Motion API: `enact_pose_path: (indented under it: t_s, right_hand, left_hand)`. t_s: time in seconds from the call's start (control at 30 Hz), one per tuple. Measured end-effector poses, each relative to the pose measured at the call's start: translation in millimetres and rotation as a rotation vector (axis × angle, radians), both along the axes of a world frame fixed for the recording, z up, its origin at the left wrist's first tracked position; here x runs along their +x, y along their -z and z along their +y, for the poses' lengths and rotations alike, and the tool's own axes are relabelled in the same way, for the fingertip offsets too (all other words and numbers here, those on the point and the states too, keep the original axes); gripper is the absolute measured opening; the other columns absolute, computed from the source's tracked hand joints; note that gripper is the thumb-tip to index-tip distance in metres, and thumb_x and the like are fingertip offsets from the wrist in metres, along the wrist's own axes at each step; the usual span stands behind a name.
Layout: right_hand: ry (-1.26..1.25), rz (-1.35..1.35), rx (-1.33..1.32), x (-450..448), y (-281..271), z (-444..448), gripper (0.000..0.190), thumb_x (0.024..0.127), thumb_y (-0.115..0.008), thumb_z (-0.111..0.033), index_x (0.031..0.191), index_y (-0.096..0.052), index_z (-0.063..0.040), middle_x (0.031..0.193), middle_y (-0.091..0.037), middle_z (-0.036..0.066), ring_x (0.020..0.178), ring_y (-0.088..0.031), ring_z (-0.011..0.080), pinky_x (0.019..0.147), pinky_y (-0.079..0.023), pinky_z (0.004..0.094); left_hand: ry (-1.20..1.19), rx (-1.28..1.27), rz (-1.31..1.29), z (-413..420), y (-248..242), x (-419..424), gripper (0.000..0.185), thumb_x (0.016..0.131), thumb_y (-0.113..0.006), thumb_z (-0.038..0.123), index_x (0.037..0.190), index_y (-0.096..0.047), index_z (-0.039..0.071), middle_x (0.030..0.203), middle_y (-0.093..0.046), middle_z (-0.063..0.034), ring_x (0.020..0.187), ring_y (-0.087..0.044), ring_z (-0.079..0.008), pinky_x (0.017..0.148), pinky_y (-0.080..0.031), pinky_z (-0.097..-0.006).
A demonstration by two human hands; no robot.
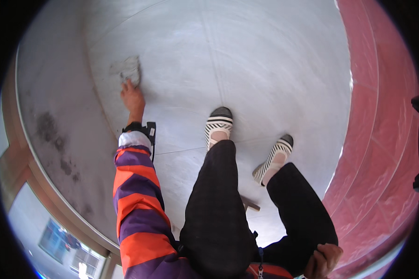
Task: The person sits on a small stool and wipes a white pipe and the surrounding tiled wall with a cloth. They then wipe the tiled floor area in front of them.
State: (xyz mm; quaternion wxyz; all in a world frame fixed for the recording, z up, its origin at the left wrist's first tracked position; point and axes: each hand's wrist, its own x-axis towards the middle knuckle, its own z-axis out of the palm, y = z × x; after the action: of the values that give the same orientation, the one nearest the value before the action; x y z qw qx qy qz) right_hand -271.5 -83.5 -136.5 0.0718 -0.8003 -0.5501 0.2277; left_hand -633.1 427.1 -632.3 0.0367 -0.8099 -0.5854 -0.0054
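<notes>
My left hand (132, 99) reaches down to the grey floor at the left. Its fingertips bear on the near end of a flat, crumpled grey thing (132, 66), which looks like a rag and lies on the floor. A black strap with a small box (149, 132) is worn at that wrist. Near the bottom right, my right hand (324, 259) rests by my black-trousered right thigh. Its fingers are bent and close together; the palm is hidden.
My feet in striped shoes (219, 122) stand on the floor (265, 62). A wooden leg (251, 203) shows between my legs. A dark-stained grey wall (52, 139) with framed windows rises at left. A glossy red surface (366, 167) runs along the right; a black object (418, 146) is beyond.
</notes>
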Motion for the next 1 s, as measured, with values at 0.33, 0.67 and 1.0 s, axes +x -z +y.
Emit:
enact_pose_path:
  t_s: [0.33, 0.67, 1.0]
  right_hand:
    - [0.086, -0.034, 0.273, -35, 2, -50, 0.019, 0.067, -0.064, -0.012, 0.086, -0.065, -0.008, 0.098, -0.068, 0.007, 0.086, -0.062, 0.0217, 0.066, -0.043, 0.0315]
    - [0.225, 0.286, 0.459, -74, -25, -123, 0.027, 0.074, -0.066, -0.009, 0.099, -0.062, -0.001, 0.122, -0.055, 0.014, 0.111, -0.053, 0.0310, 0.089, -0.043, 0.0404]
    - [0.850, 1.381, 0.917, -100, -53, -193, 0.068, 0.082, -0.072, -0.021, 0.138, -0.038, -0.003, 0.136, -0.046, 0.010, 0.126, -0.045, 0.0241, 0.103, -0.038, 0.0395]
  left_hand:
    - [-0.013, -0.387, 0.003, -42, -15, -9, 0.040, 0.075, -0.052, 0.006, 0.114, -0.059, -0.003, 0.104, -0.066, -0.0206, 0.093, -0.064, -0.0355, 0.084, -0.049, -0.0400]
    - [0.248, -1.323, -1.098, -150, -308, 179, 0.036, 0.078, -0.051, -0.004, 0.113, -0.058, -0.002, 0.108, -0.063, -0.0100, 0.100, -0.059, -0.0194, 0.088, -0.046, -0.0310]
    - [0.517, -1.969, -1.118, -427, -566, 222, 0.042, 0.075, -0.059, -0.009, 0.117, -0.057, -0.003, 0.110, -0.063, -0.0120, 0.099, -0.062, -0.0229, 0.086, -0.049, -0.0338]
